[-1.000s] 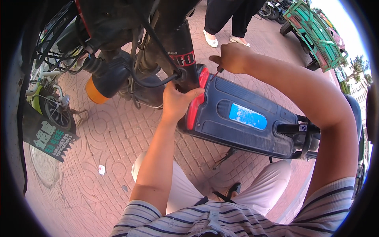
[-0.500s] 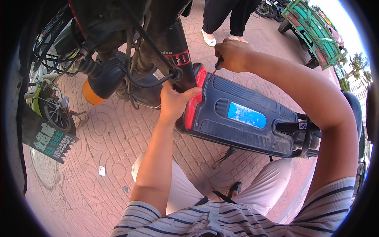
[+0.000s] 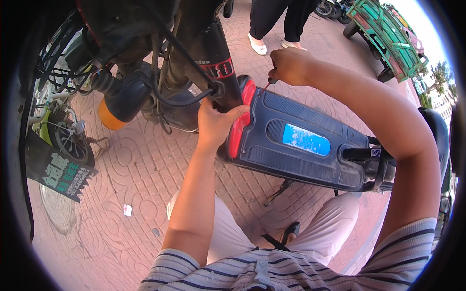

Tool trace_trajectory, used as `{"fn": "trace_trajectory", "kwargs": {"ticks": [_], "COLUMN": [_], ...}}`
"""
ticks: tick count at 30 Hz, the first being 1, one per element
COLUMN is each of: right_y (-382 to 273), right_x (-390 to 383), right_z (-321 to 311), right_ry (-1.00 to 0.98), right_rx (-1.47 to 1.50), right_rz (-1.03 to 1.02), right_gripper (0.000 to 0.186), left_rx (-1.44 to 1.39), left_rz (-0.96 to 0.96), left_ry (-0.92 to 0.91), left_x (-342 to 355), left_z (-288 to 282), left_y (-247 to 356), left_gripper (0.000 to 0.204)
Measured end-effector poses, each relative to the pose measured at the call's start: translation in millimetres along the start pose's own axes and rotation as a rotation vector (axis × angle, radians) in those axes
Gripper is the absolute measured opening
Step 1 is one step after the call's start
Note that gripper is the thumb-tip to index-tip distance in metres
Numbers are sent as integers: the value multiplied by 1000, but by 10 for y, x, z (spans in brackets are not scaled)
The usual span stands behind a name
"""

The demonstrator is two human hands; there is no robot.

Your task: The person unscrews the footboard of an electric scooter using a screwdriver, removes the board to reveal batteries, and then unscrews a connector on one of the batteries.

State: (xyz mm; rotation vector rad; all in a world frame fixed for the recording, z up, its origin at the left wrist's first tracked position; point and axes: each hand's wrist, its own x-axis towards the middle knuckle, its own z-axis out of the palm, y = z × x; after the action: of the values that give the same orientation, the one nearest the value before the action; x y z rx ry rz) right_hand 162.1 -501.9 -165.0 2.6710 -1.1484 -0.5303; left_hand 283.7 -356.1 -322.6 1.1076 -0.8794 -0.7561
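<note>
A black electric bike's flat footboard (image 3: pixel 257 138) lies across the middle, with a worn blue sticker (image 3: pixel 307 139) and a red trim strip (image 3: pixel 238 127) at its front end. My right hand (image 3: pixel 291 67) is closed round the dark handle of a screwdriver (image 3: pixel 273 81). Its thin red-looking shaft slants down to the footboard's far front corner, where the tip meets the edge. My left hand (image 3: pixel 216 121) grips the base of the bike's black frame tube (image 3: pixel 219 63), thumb lying over the red strip. Its other fingers are hidden behind the tube.
Cables and an orange-lensed indicator lamp (image 3: pixel 112 115) hang at the left. Beyond the bike stands a person in black trousers (image 3: pixel 281 22). A green cargo tricycle (image 3: pixel 388 41) is parked at the far right. A dark sign board (image 3: pixel 60 167) leans at the left on patterned red paving (image 3: pixel 160 184).
My right hand has shifted slightly right and away from the footboard corner, and the screwdriver leans over more. My left hand keeps its hold on the tube.
</note>
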Motion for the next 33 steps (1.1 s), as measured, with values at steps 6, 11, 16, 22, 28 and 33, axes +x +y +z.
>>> {"fn": "trace_trajectory", "kwargs": {"ticks": [6,11,16,22,28,33], "right_y": [-82,53,15,-125,116,62], "right_x": [-3,-25,87,17,23,8], "right_z": [-162,35,-97,-284,-23,-58], "right_ry": [-89,225,-129,-268,129,43], "right_rx": [-10,65,-153,53,167,84], "right_rz": [-22,-153,-150,149,-178,-65], "right_gripper": [35,38,37,39,38,34], "left_rx": [34,1,3,35,24,18], "left_rz": [-40,-22,-32,-21,-23,-25], "left_ry": [36,22,9,15,12,25], "left_x": [-10,-5,3,11,8,-1], "left_z": [-20,17,-10,-36,-7,-5], "left_y": [9,23,11,-49,-11,9], "left_gripper": [46,45,46,48,48,47]}}
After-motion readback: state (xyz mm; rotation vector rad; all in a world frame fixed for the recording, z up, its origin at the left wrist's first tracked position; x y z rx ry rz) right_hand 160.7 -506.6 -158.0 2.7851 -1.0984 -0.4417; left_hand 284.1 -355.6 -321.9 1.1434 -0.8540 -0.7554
